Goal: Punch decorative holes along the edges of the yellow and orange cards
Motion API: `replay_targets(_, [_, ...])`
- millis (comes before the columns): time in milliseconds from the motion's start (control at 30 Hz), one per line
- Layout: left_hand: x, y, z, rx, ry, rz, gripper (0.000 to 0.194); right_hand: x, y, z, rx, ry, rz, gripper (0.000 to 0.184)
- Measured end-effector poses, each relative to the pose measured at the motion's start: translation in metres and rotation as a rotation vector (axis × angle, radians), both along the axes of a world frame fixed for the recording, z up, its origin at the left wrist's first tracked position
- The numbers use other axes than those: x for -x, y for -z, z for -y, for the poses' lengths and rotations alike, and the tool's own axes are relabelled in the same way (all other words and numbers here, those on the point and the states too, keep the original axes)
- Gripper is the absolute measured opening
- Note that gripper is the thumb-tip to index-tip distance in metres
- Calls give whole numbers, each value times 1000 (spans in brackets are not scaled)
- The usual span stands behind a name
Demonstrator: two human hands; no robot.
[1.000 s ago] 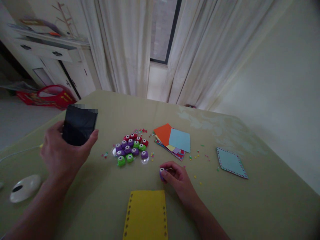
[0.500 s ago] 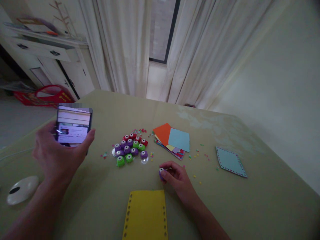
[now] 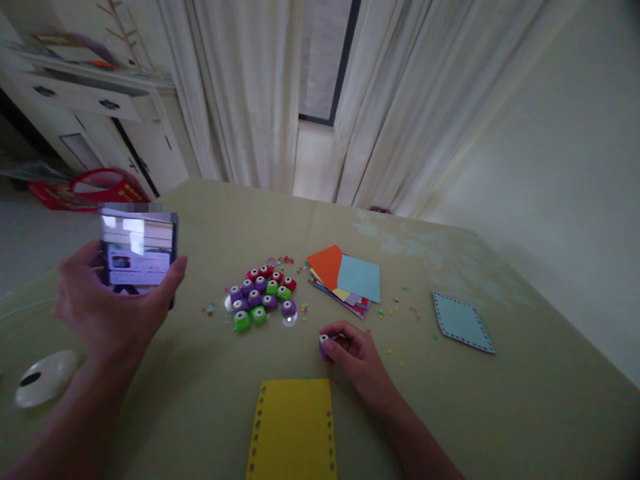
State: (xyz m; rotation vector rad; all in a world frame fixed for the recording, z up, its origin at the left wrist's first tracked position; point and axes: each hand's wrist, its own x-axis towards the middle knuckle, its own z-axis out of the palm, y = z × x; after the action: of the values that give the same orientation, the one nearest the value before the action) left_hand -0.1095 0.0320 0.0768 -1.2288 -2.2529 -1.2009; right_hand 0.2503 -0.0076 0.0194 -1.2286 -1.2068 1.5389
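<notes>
The left hand (image 3: 107, 310) is wrapped around a lit phone (image 3: 137, 257), held up above the tabletop (image 3: 500, 400); its screen text is too blurred to read. The right hand (image 3: 357, 357) rests on the tabletop, fingers pinched on one small purple punch (image 3: 324, 345), mostly hidden by them. Just below lies one yellow sheet (image 3: 293, 430) with punched edges, cut off by the frame. Beyond sit a cluster of punches (image 3: 261, 297), roughly thirteen, a stack of coloured paper (image 3: 345, 280), one blue card (image 3: 463, 323) and a white dish (image 3: 43, 380).

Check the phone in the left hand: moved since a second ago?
Yes. The phone in the left hand has drifted left, away from the punch cluster, and its screen has lit.
</notes>
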Motion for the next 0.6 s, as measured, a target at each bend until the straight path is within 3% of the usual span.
replay_targets(333, [17, 12, -7, -142, 19, -21, 112, 1, -4, 0, -9, -2, 10, 46])
replay_targets(467, [20, 15, 1, -41, 80, -53, 102, 0, -2, 0, -10, -10, 7, 46])
replay_targets(600, [27, 8, 12, 68, 76, -70, 107, 0, -2, 0, 2, -6, 10, 48])
